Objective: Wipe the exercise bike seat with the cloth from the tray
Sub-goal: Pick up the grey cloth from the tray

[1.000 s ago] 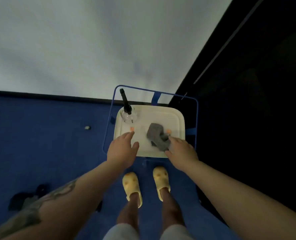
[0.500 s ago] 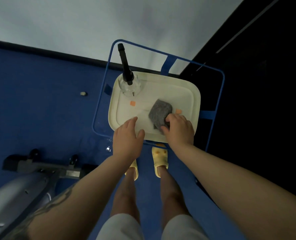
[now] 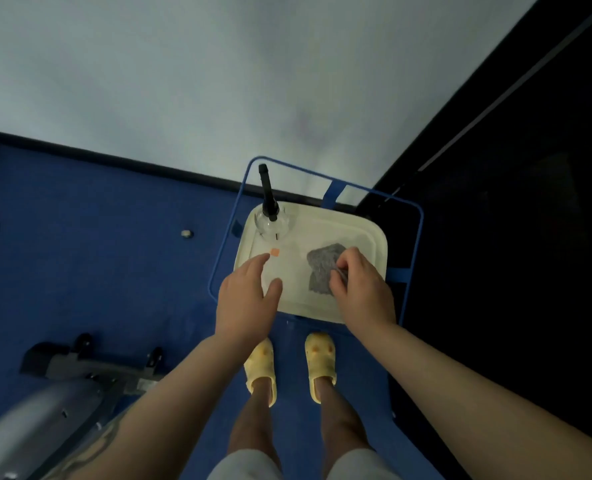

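A grey cloth (image 3: 322, 268) lies on a cream tray (image 3: 370, 237) that rests on a blue-framed stand (image 3: 415, 258). My right hand (image 3: 362, 289) pinches the cloth's right edge between thumb and fingers, bunching it. My left hand (image 3: 246, 299) hovers flat over the tray's near left part with fingers apart and holds nothing. A clear spray bottle with a black nozzle (image 3: 270, 216) stands at the tray's far left corner. Only the grey base and body of the exercise bike (image 3: 62, 386) show at the lower left; its seat is out of view.
A small orange square (image 3: 274, 252) lies on the tray near the bottle. My feet in yellow slippers (image 3: 289, 365) stand on blue carpet just before the stand. A white wall rises behind, a black panel (image 3: 512, 237) runs along the right. A small object (image 3: 185, 233) lies on the carpet.
My right hand has closed its fingers on the cloth's edge and gathered it. The view has tilted slightly up, so the tray sits lower in the frame. The left hand stays over the tray.
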Available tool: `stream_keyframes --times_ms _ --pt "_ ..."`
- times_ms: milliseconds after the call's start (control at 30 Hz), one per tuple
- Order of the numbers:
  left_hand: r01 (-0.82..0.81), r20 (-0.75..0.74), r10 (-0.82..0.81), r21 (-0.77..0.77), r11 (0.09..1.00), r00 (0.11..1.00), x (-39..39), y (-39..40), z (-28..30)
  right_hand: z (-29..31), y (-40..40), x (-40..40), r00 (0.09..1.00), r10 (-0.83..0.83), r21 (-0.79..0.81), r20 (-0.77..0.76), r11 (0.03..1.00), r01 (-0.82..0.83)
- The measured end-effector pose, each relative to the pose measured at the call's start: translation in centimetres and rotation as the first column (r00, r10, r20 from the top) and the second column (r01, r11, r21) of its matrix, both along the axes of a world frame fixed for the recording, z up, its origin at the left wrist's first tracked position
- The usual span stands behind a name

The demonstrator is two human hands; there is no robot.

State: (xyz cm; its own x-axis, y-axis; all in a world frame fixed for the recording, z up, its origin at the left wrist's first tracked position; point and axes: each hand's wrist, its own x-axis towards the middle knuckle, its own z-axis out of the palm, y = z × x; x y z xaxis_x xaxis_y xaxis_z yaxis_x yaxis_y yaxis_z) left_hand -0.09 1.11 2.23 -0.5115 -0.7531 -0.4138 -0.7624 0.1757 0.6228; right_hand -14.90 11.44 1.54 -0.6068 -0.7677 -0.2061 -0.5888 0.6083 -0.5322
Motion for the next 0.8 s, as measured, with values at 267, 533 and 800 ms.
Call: stream_keyframes --times_ms 267,533,800 --pt "0.007 -0.070 -0.022 -0.206 0.978 0.997 3.3 -1.2 10.8 11.8 0.3 -0.1 0.984 0.133 -0.332 -0.115 0.929 -0.164" --pt "-0.133 -0.051 0.124 -0.522 0.843 0.991 8.6 1.0 19.7 19.6 -0.8 2.5 0.900 0.356 -0.556 -0.252 0.708 -0.436" --pt "-0.370 0.034 0.471 -0.570 0.734 0.882 15.3 9.2 22.3 21.2 -2.7 8.8 0.696 0.662 -0.606 -0.277 0.441 -0.662"
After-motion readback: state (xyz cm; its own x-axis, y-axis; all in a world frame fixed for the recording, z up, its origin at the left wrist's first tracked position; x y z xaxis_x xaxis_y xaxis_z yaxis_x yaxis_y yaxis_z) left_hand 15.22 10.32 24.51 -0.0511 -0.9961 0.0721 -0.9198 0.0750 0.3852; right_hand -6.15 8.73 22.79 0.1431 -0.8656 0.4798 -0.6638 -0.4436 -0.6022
